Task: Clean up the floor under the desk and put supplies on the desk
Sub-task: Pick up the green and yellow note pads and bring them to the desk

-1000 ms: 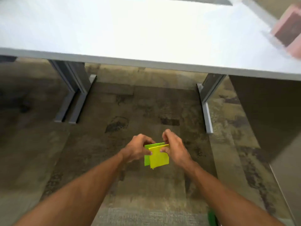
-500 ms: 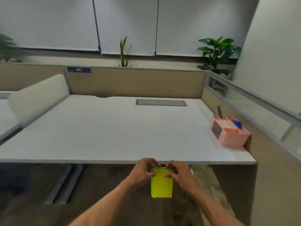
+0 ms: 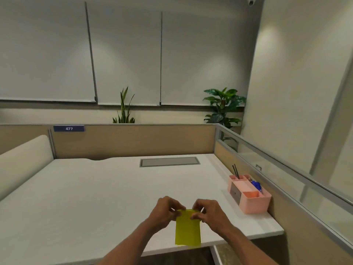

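Observation:
A stack of yellow sticky notes (image 3: 188,231) hangs upright above the near part of the white desk (image 3: 95,197). My left hand (image 3: 165,211) pinches its top left corner and my right hand (image 3: 209,212) pinches its top right corner. The notes hang down over the desk's front edge. A green sheet behind the yellow ones is hidden now.
A pink desk organizer (image 3: 249,193) with pens and a blue item stands at the right edge of the desk. A grey cable hatch (image 3: 169,162) lies at the back. Beige partitions (image 3: 133,140) and a glass divider (image 3: 286,178) enclose the desk. Plants stand behind.
The view has risen from the floor under the desk to the desktop. Both hands have lifted the sticky notes from floor level to above the desk's front part and squared the stack.

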Action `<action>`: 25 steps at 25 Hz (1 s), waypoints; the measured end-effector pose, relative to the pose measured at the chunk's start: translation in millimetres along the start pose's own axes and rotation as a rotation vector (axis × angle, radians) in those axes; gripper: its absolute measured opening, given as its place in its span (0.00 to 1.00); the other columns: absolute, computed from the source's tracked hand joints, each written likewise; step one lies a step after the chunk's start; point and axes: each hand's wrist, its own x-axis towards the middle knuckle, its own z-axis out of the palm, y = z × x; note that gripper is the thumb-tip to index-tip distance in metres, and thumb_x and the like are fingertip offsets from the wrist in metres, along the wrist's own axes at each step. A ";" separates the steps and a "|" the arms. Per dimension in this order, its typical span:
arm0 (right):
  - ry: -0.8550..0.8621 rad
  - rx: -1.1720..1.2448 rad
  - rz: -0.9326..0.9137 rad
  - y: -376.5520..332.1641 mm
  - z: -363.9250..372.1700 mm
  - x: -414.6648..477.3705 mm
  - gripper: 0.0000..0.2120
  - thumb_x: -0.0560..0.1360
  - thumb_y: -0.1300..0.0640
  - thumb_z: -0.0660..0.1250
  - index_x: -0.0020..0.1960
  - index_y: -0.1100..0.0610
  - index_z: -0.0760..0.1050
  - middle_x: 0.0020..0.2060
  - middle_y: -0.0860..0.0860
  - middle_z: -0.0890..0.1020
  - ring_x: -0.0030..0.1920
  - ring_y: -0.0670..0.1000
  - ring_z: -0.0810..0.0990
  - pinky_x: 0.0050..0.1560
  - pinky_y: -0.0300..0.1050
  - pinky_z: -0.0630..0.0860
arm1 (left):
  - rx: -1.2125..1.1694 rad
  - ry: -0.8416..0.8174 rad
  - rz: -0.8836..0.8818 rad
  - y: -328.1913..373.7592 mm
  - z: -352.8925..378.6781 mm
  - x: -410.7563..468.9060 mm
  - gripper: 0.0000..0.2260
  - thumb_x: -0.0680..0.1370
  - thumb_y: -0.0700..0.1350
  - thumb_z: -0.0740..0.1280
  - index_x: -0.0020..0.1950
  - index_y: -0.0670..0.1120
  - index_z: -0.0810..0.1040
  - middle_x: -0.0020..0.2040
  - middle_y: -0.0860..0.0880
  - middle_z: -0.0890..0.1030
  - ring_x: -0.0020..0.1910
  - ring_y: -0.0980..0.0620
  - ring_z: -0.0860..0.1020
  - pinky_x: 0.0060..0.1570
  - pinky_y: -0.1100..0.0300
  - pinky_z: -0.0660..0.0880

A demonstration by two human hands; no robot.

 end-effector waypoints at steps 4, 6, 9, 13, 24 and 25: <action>-0.012 -0.010 0.029 0.4 -16.5 34.2 0.07 0.68 0.50 0.74 0.38 0.46 0.76 0.39 0.47 0.81 0.37 0.47 0.80 0.38 0.36 0.79 | -0.002 -0.088 0.056 3.3 -18.4 46.2 0.10 0.75 0.32 0.67 0.54 0.39 0.83 0.51 0.41 0.84 0.50 0.45 0.83 0.47 0.58 0.82; -0.004 -0.018 0.058 4.5 -24.1 49.8 0.06 0.69 0.50 0.74 0.40 0.50 0.77 0.38 0.48 0.81 0.35 0.48 0.80 0.38 0.37 0.80 | 0.001 -0.147 0.098 5.8 -24.9 69.5 0.11 0.74 0.31 0.67 0.53 0.39 0.83 0.50 0.41 0.84 0.50 0.45 0.83 0.47 0.59 0.82; 0.005 -0.023 0.097 14.0 -35.2 65.8 0.07 0.69 0.51 0.73 0.42 0.53 0.79 0.38 0.49 0.81 0.36 0.50 0.81 0.39 0.40 0.81 | 0.016 -0.205 0.147 11.7 -25.9 99.7 0.10 0.74 0.32 0.68 0.54 0.38 0.83 0.52 0.41 0.84 0.50 0.45 0.83 0.46 0.60 0.82; -0.040 -0.107 0.165 31.9 -56.1 85.7 0.11 0.72 0.53 0.71 0.52 0.56 0.79 0.50 0.54 0.82 0.45 0.50 0.80 0.47 0.42 0.80 | 0.024 -0.248 0.183 22.9 -9.5 139.3 0.10 0.74 0.32 0.68 0.54 0.38 0.82 0.52 0.40 0.83 0.50 0.45 0.83 0.47 0.58 0.82; 0.024 -0.232 0.317 149.5 -170.9 134.9 0.08 0.74 0.62 0.67 0.53 0.58 0.79 0.51 0.53 0.79 0.52 0.51 0.76 0.52 0.43 0.75 | 0.139 -0.246 0.237 75.1 97.3 265.6 0.24 0.77 0.58 0.63 0.69 0.49 0.69 0.71 0.50 0.71 0.70 0.50 0.68 0.64 0.59 0.66; 0.027 -0.232 0.325 164.0 -181.8 139.8 0.08 0.74 0.63 0.67 0.52 0.58 0.79 0.50 0.53 0.79 0.52 0.52 0.76 0.53 0.44 0.75 | 0.200 -0.244 0.256 76.5 109.6 279.6 0.24 0.78 0.59 0.61 0.71 0.50 0.67 0.73 0.49 0.68 0.72 0.50 0.65 0.68 0.57 0.63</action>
